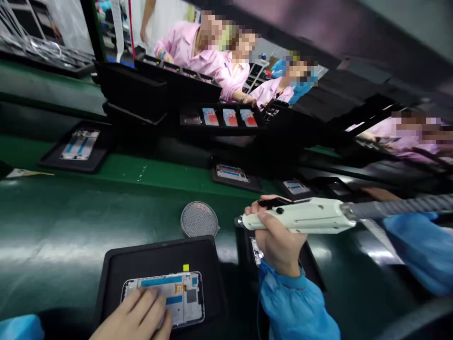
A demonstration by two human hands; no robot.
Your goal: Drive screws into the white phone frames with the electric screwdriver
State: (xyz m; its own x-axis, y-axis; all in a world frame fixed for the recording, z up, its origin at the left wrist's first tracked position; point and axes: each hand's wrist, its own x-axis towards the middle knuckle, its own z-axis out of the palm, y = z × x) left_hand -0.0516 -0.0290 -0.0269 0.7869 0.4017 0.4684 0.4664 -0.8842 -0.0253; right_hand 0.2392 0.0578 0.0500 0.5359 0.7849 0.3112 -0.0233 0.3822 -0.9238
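Observation:
My right hand [281, 245], in a blue sleeve, is wrapped round a pale electric screwdriver [314, 216]. Its metal tip points left, and a ribbed cable guard runs off to the right. My left hand [138, 316] lies over the left part of a phone frame [193, 302], fingers together and bent; the thumb is hidden. Blue strips, a yellow tab and a small orange connector show on this frame, which lies in a black tray [159, 255]. Behind my right hand, a second phone frame [256, 251] in a dark tray is partly covered.
A round perforated metal dish [199, 219] stands behind the tray. Farther back, black trays with phone frames [80, 144] [232, 173] [296, 186] rest on a green strip. A co-worker's blue sleeve [421, 250] is at the right. People in pink work across the line.

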